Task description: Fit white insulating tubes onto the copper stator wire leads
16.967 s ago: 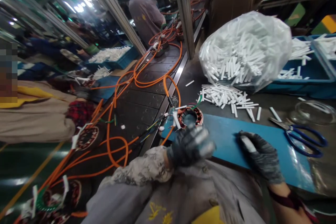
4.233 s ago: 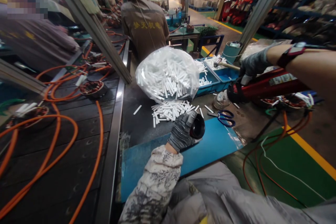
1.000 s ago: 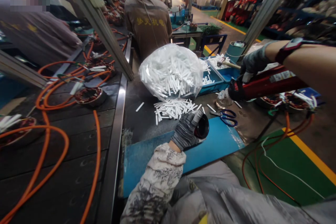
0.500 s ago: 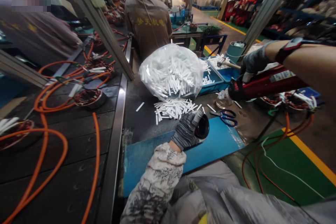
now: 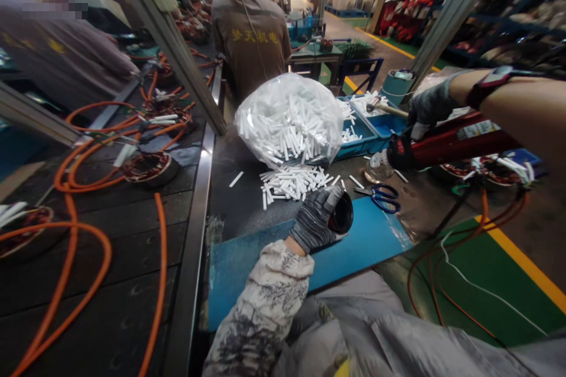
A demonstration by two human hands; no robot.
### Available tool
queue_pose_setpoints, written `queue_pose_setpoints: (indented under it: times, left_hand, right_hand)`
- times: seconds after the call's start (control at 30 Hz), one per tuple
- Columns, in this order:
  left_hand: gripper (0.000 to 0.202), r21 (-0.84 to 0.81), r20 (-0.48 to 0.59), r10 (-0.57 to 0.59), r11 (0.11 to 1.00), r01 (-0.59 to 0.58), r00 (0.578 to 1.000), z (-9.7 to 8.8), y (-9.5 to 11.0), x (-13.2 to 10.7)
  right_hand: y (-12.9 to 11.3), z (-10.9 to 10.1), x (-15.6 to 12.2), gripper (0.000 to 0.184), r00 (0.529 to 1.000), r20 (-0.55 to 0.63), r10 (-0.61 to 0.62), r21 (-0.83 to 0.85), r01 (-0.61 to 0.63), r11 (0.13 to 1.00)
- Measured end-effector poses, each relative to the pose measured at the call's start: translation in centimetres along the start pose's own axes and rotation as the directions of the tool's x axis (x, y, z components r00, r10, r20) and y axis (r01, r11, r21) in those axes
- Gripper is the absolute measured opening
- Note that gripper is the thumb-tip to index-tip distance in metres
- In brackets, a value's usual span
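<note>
My left hand point(image 5: 313, 221), in a striped grey glove, is wrapped round a black cup-like lid point(image 5: 341, 214) whose open end faces right, above the blue board. My right hand point(image 5: 427, 107), also gloved, grips a red thermos flask point(image 5: 464, 140) near its black neck. The flask lies tilted almost level, its mouth against a small clear glass jar point(image 5: 377, 167) on the bench. Blue-handled scissors point(image 5: 385, 197) rest between the lid and the jar. Beyond my left hand is a pile of short white tubes point(image 5: 295, 181).
A clear plastic bag point(image 5: 289, 121) full of white tubes sits behind the pile. Blue bins point(image 5: 360, 132) hold more tubes. On the left, a roller conveyor point(image 5: 128, 259) carries wound stators point(image 5: 150, 168) and orange cables. Other stators stand at right. Co-workers are beyond.
Hardly anything differs. My right hand and the thermos flask have shifted very slightly to the right; the stators on the conveyor have crept slightly toward the left. My left hand has stayed put.
</note>
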State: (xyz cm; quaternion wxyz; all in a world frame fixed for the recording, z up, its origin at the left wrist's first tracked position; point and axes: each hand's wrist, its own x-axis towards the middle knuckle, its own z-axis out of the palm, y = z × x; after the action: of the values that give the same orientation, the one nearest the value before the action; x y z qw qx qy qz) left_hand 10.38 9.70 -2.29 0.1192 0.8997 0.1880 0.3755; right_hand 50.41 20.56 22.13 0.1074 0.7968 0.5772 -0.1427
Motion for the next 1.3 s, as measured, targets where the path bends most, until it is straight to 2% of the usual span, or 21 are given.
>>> queue_pose_setpoints:
  times: [0.13, 0.2, 0.27, 0.53, 0.67, 0.83, 0.97, 1.1, 1.3]
  left_hand:
    - [0.1, 0.012, -0.006, 0.004, 1.0, -0.004, 1.0, 0.2, -0.1, -0.1]
    - [0.1, 0.019, -0.009, 0.003, 1.0, -0.003, 1.0, 0.2, -0.2, -0.1]
    - [0.1, 0.03, -0.005, -0.004, 1.0, 0.004, 1.0, 0.3, -0.2, -0.1]
    - [0.097, 0.037, -0.061, 0.032, 0.999, -0.03, 0.998, 0.1, 0.0, 0.0]
    - [0.096, -0.01, 0.004, -0.016, 1.0, 0.016, 1.0, -0.2, 0.2, 0.3]
    - [0.109, -0.072, 0.071, -0.109, 0.991, 0.114, 0.992, -0.6, 0.7, 0.6]
    - [0.109, -0.06, 0.032, -0.074, 0.995, 0.075, 0.997, -0.6, 0.8, 0.6]
    - [0.111, -0.054, -0.02, -0.018, 0.998, 0.016, 1.0, -0.4, 0.7, 0.6]
    - [0.11, -0.067, 0.022, -0.06, 0.996, 0.061, 0.998, -0.4, 0.7, 0.7]
  right_hand:
    - [-1.1, -0.2, -0.8, 0.06, 0.986, 0.123, 0.11, -0.213, -0.082, 0.974]
    - [-2.0, -0.3, -1.4, 0.065, 0.977, 0.164, 0.139, -0.323, -0.08, 0.943]
    - [-2.8, -0.5, -2.0, 0.067, 0.972, 0.191, 0.139, -0.362, -0.062, 0.93]
    - [-3.5, -0.6, -2.4, 0.057, 0.961, 0.227, 0.156, -0.298, -0.084, 0.951]
    - [-3.9, -0.8, -2.1, 0.052, 0.949, 0.245, 0.201, -0.267, -0.133, 0.954]
    - [-3.5, -0.7, -1.4, 0.048, 0.934, 0.307, 0.181, -0.288, -0.09, 0.953]
    - [-2.7, -0.7, -0.6, 0.05, 0.932, 0.313, 0.183, -0.274, -0.096, 0.957]
    - [-2.8, -0.6, -0.3, 0.059, 0.909, 0.36, 0.208, -0.239, -0.126, 0.963]
    - [-3.8, -0.5, 0.2, 0.066, 0.893, 0.389, 0.227, -0.166, -0.174, 0.971]
